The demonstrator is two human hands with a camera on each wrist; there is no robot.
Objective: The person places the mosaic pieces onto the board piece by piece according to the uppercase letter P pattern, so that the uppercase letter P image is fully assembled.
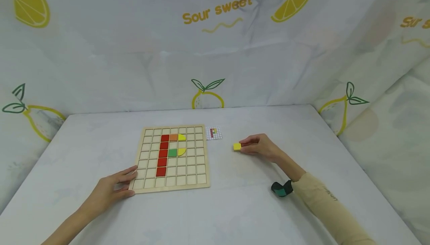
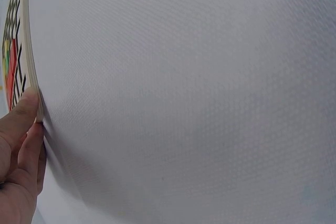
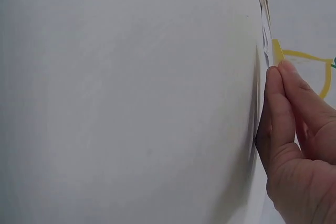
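Observation:
A wooden grid board (image 1: 171, 189) lies on the table. On it, several red square tiles (image 1: 162, 162) form a column, with an orange tile (image 1: 173, 137), a green tile (image 1: 172, 153) and two yellow curved tiles (image 1: 181, 151) to their right. My left hand (image 1: 109, 191) grips the board's near left corner; in the left wrist view its thumb and fingers (image 2: 32, 145) pinch the edge. To the right of the board, my right hand (image 1: 260, 148) pinches a yellow square tile (image 1: 237, 147) between thumb and fingertips. Only a sliver of that tile (image 3: 277, 49) shows in the right wrist view.
A small printed pattern card (image 1: 214, 133) lies against the board's right side, near its far corner. A black and green strap-like object (image 1: 282, 189) sits beside the right sleeve (image 1: 330, 207). A lemon-printed cloth (image 1: 215, 62) hangs behind the table.

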